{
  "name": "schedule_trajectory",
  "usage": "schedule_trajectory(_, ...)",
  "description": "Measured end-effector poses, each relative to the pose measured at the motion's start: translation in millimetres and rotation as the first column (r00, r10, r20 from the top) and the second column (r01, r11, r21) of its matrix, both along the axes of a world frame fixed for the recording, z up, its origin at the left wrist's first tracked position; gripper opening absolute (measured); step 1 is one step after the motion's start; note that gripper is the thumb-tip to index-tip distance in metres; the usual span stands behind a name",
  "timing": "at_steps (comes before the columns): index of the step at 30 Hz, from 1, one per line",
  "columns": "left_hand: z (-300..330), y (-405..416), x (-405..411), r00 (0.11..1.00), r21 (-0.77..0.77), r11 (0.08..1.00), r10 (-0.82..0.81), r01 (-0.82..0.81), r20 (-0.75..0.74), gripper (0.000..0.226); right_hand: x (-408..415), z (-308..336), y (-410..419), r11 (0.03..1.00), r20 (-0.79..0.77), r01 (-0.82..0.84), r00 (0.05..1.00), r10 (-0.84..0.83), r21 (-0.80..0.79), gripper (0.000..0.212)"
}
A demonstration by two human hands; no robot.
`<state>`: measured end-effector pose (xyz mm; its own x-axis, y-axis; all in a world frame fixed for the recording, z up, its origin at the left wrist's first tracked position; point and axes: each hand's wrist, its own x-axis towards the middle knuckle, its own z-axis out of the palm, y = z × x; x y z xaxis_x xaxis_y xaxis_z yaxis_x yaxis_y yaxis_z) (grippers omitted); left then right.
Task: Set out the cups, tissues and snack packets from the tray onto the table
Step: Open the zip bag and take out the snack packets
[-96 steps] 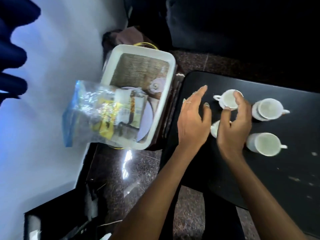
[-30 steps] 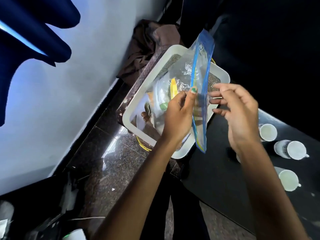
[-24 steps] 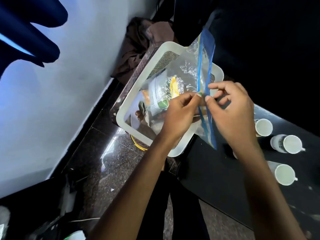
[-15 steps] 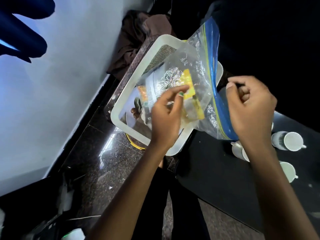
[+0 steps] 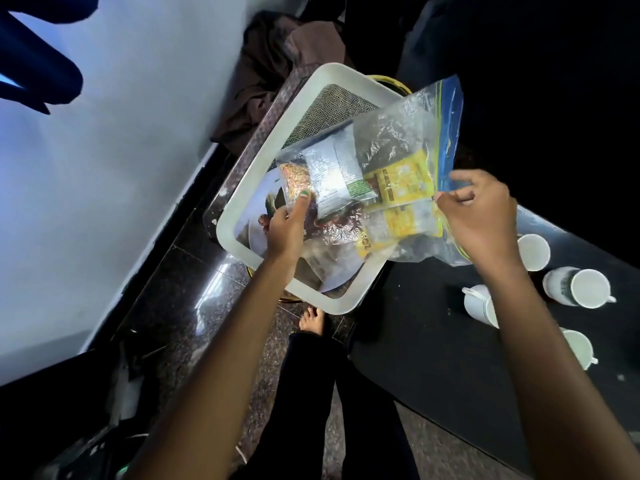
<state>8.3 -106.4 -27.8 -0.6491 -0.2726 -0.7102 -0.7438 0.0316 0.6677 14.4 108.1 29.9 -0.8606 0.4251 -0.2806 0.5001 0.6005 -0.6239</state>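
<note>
Snack bag held over the tray

Both hands hold a clear, crinkled zip bag (image 5: 388, 174) above the tray. The left hand (image 5: 289, 230) grips its lower left corner, thumb pressed on the plastic. The right hand (image 5: 481, 216) pinches the blue zip edge at the bag's right side, fingers curled.

Inside the bag lie flat packets (image 5: 398, 188): two yellow printed ones, one silvery white one with a green end, and one speckled orange-brown one. More may sit behind them, but I cannot tell.

Under the bag sits the tray (image 5: 239, 251), white plastic, rectangular with rounded corners, with a woven mesh mat at its far end and a glossy printed picture on its floor.

To the right stands a matte black table (image 5: 426, 341). Four white cups (image 5: 585, 289) with small handles rest on it, clustered near the right forearm, which partly hides one.

Below are a polished speckled stone floor (image 5: 194, 292) and one bare foot (image 5: 311, 318).
</note>
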Motion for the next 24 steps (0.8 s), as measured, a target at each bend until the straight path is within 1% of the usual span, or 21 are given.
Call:
schedule_trajectory(2,-1,-5,-5,0.997,0.116,0.993,-0.035,0.027,0.073,0.034,-6,-6,6,0.992,0.054,0.013,0.999,-0.007,-0.124,0.017)
schedule_trajectory(3,-1,-8,-8,0.995,0.194,0.981,-0.036,0.017,0.094,0.033,-9,-8,7,0.984,0.074,0.023,0.997,-0.01,-0.178,0.016)
schedule_trajectory(5,0,-12,-9,0.995,0.34,0.939,0.012,-0.044,0.096,0.025,-15,-9,8,0.947,0.145,0.083,0.989,-0.039,-0.311,0.026)
schedule_trajectory(6,0,-14,-9,0.996,0.38,0.923,0.031,-0.061,0.084,0.022,-18,-8,9,0.896,0.189,0.143,0.98,-0.067,-0.421,0.028)
schedule_trajectory(8,-1,-22,-4,0.997,0.407,0.911,0.057,-0.07,0.042,0.021,-22,-5,11,0.71,0.287,0.282,0.951,-0.116,-0.645,0.027)
schedule_trajectory(9,-1,-27,0,0.997,0.415,0.907,0.071,-0.074,0.022,0.022,-24,-4,12,0.622,0.328,0.322,0.938,-0.11,-0.714,0.027)
schedule_trajectory(10,-3,-33,4,0.996,0.429,0.899,0.093,-0.09,0.013,0.022,-25,-3,11,0.566,0.351,0.337,0.932,-0.087,-0.752,0.028)
schedule_trajectory(11,-4,-40,8,0.992,0.462,0.879,0.126,-0.119,0.017,0.02,-26,-4,9,0.54,0.364,0.34,0.929,-0.066,-0.77,0.029)
schedule_trajectory(12,-5,-46,12,0.988,0.497,0.855,0.154,-0.148,0.029,0.019,-26,-6,5,0.54,0.379,0.343,0.924,-0.048,-0.769,0.028)
schedule_trajectory(14,-4,-58,20,0.983,0.54,0.823,0.179,-0.177,0.049,0.028,-28,-12,-4,0.603,0.421,0.342,0.907,-0.01,-0.721,0.021)
schedule_trajectory(15,-4,-63,23,0.982,0.534,0.826,0.178,-0.18,0.057,0.029,-28,-18,-9,0.638,0.446,0.331,0.895,0.022,-0.696,0.019)
schedule_trajectory(17,-5,-73,30,0.983,0.484,0.855,0.172,-0.185,0.07,0.018,-29,-27,-16,0.685,0.491,0.298,0.866,0.099,-0.665,0.024)
schedule_trajectory(18,-6,-77,33,0.982,0.46,0.868,0.171,-0.186,0.073,0.018,-29,-31,-21,0.707,0.5,0.272,0.856,0.133,-0.653,0.025)
schedule_trajectory(19,-6,-81,35,0.983,0.448,0.875,0.172,-0.185,0.07,0.018,-31,-35,-25,0.731,0.505,0.24,0.848,0.164,-0.639,0.025)
schedule_trajectory(21,-8,-85,39,0.985,0.443,0.88,0.168,-0.172,0.048,0.016,-35,-41,-33,0.785,0.501,0.164,0.84,0.207,-0.598,0.017)
schedule_trajectory(22,-9,-86,41,0.988,0.45,0.881,0.15,-0.148,0.032,0.019,-38,-43,-36,0.819,0.492,0.108,0.84,0.228,-0.564,0.017)
schedule_trajectory(24,-8,-85,41,0.994,0.459,0.883,0.107,-0.099,0.008,0.026,-41,-49,-43,0.871,0.469,-0.04,0.83,0.302,-0.489,0.023)
